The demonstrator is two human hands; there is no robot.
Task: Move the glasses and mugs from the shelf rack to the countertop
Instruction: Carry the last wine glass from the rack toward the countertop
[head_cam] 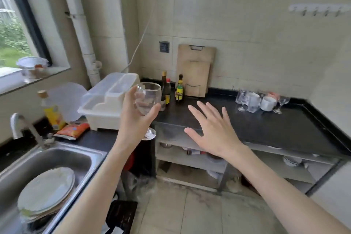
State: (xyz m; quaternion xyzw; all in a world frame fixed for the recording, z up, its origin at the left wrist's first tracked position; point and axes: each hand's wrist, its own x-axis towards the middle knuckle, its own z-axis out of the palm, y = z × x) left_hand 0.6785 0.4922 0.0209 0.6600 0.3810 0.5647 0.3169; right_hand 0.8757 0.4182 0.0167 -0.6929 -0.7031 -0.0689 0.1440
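While the left hand [136,118] grips a wine glass [148,100] upright by its bowl for carrying, the right hand [214,129] hovers over the black surface [266,129], fingers [205,112] spread, holding nothing

A stack of pale round plates [46,191] is seen in the steel sink [11,176]; two wooden cutting boards [195,68] are leaned against the tiled wall.

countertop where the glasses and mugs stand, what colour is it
Black, seen in the head view: the glossy stone countertop.
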